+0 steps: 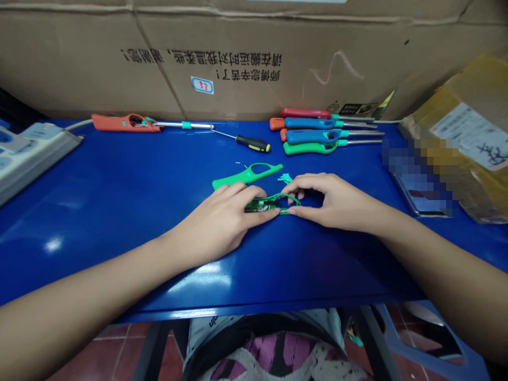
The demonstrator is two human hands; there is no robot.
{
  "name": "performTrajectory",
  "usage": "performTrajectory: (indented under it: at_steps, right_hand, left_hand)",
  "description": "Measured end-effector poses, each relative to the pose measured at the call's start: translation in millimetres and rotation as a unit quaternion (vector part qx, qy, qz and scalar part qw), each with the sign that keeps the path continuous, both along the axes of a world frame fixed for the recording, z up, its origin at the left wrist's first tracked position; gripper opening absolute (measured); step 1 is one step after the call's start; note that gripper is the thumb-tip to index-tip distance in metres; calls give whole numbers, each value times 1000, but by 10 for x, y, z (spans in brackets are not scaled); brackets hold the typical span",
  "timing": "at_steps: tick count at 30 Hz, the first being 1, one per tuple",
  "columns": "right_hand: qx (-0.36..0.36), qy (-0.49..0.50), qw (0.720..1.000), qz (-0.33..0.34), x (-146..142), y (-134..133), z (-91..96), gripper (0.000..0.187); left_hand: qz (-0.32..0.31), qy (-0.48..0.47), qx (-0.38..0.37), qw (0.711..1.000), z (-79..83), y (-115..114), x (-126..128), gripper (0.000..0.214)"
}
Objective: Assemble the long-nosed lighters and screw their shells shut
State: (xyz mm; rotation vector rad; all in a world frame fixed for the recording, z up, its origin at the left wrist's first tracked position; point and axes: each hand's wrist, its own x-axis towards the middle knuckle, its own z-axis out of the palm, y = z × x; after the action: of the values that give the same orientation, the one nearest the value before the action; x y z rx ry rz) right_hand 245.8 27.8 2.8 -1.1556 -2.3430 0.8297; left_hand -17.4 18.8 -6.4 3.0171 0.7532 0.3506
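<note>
Low over the blue table, my left hand (222, 219) grips the closed end of an open green lighter shell (295, 198), with dark and metallic parts visible inside it. At the looped end, my right hand (333, 203) pinches the shell's rim between thumb and fingers; whether a small part is in that pinch cannot be made out. Just behind lies the matching green shell half (248, 174), flat on the table. A small turquoise plastic piece (284, 179) rests beside my right fingertips.
Behind are a screwdriver (252, 143), an orange lighter (123, 124) with its inside exposed, and several assembled lighters (313, 136). A power strip (35, 153) stands left. At right are a phone-like flat device (424, 193) and a taped parcel (472, 127). A cardboard box (222, 32) walls the back.
</note>
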Motion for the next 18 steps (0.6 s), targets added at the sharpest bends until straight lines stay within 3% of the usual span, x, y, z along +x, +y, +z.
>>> performTrajectory:
  at_steps: [10, 18]
  right_hand:
    - [-18, 10, 1000, 0, -16, 16, -2, 21]
    - [-5, 38, 999, -5, -14, 22, 11, 23]
  left_hand:
    - [-20, 16, 58, 998, 18, 24, -51, 41]
    - [-39, -12, 51, 998, 24, 42, -90, 35]
